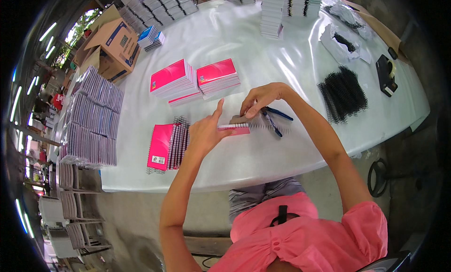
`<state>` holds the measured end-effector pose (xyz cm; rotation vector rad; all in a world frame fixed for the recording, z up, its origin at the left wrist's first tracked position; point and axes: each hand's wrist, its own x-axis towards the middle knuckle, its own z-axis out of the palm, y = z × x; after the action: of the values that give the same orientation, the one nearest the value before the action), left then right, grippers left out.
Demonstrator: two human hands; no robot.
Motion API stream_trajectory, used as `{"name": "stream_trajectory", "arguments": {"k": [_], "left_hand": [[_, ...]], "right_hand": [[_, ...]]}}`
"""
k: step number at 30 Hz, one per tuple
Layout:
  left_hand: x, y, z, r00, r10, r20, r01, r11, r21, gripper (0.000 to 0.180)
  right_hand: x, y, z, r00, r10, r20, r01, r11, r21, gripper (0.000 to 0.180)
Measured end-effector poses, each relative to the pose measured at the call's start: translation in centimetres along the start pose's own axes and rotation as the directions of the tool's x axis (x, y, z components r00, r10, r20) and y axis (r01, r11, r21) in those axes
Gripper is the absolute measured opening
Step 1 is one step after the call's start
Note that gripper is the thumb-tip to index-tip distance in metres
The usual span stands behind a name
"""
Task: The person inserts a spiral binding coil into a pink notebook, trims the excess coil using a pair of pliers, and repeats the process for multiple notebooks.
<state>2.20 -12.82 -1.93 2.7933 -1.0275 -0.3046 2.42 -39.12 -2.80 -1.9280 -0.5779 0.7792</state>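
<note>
My left hand (206, 131) grips the near end of a pink-covered notebook (235, 128) lying on the white table (263, 154), index finger raised. My right hand (261, 99) presses down on the notebook's brown back and its wire spiral edge (265, 122). Blue-handled pliers (275, 117) lie on the table just right of my right hand, partly under it. A pile of bound pink notebooks (167, 145) with black spirals lies to the left of my left hand.
Two stacks of pink notebooks (195, 79) sit beyond my hands. Loose black spiral coils (343, 93) lie at right, with a black tape dispenser (386, 75) further right. Grey notebook stacks (91, 117) line the left edge, tall stacks (282, 9) the far side, cardboard boxes (112, 46) at far left.
</note>
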Motion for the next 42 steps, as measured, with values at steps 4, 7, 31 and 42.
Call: {"name": "stream_trajectory", "arguments": {"k": [4, 7, 31, 42], "left_hand": [[-0.6, -0.5, 0.4, 0.995, -0.061, -0.078, 0.052, 0.993, -0.106, 0.102], [-1.0, -2.8, 2.7, 0.963, -0.011, -0.268, -0.059, 0.966, -0.252, 0.101], [1.0, -2.8, 8.9, 0.857, -0.291, -0.425, -0.310, 0.368, -0.877, 0.100], [1.0, -2.6, 8.8, 0.870, -0.288, -0.401, -0.293, 0.353, -0.889, 0.097]], "right_hand": [[0.5, 1.1, -0.4, 0.995, -0.097, 0.026, 0.094, 0.991, 0.099, 0.056], [1.2, 1.1, 0.1, 0.990, -0.140, 0.028, 0.135, 0.982, 0.129, 0.058], [1.4, 2.6, -0.3, 0.979, -0.165, -0.117, 0.195, 0.918, 0.345, 0.067], [1.8, 1.5, 0.1, 0.965, -0.229, -0.126, 0.258, 0.916, 0.307, 0.060]]}}
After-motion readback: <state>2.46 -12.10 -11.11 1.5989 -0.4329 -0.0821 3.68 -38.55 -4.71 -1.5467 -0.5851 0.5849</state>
